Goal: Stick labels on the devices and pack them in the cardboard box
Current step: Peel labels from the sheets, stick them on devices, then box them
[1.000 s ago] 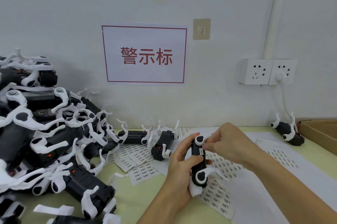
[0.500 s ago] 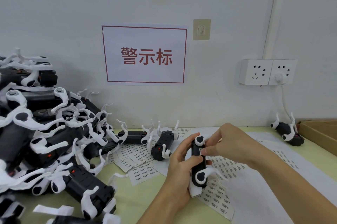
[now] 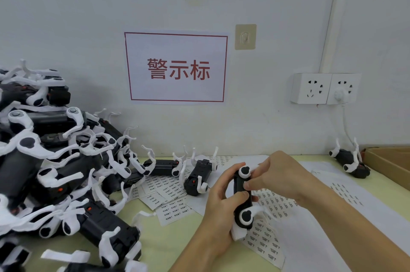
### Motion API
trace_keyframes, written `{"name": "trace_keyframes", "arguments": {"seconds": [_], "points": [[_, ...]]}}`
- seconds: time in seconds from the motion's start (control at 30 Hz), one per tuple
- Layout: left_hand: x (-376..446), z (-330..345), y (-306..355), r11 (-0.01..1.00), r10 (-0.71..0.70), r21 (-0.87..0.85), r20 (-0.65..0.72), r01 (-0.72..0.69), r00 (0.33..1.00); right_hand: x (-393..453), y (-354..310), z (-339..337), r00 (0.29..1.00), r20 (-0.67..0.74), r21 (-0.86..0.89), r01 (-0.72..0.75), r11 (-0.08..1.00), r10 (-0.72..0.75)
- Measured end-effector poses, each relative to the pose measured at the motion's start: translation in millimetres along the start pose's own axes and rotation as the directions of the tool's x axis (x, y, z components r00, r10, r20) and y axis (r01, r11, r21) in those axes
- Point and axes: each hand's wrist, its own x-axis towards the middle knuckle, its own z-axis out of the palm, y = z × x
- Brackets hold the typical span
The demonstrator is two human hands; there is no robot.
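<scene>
My left hand (image 3: pixel 218 203) grips a black device with white arms (image 3: pixel 242 200), held upright above the table. My right hand (image 3: pixel 275 175) pinches a small label against the device's upper middle with thumb and forefinger. Sheets of printed labels (image 3: pixel 266 240) lie under and around the device. A big heap of the same black and white devices (image 3: pixel 55 172) fills the left side. One more device (image 3: pixel 350 162) lies near the cardboard box (image 3: pixel 390 164) at the right edge.
Two devices (image 3: pixel 197 177) lie loose on cut label strips (image 3: pixel 168 198) in the middle. White backing paper (image 3: pixel 332 227) covers the right half of the yellow-green table. A red-framed sign (image 3: pixel 176 67) and wall sockets (image 3: pixel 325 88) with a plugged cable are on the wall behind.
My right hand's fingertips have slid a little down the device, from its top end to its upper middle. The left hand and the device have stayed in place.
</scene>
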Motion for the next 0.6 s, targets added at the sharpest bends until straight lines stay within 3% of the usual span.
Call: {"name": "trace_keyframes", "arguments": {"seconds": [0.6], "points": [[-1.0,1.1,-0.4,1.0,-0.005,0.011,-0.009,0.005,1.0,2.1,1.9,-0.3,0.999,-0.003,0.129,-0.046,0.991,0.047]]}}
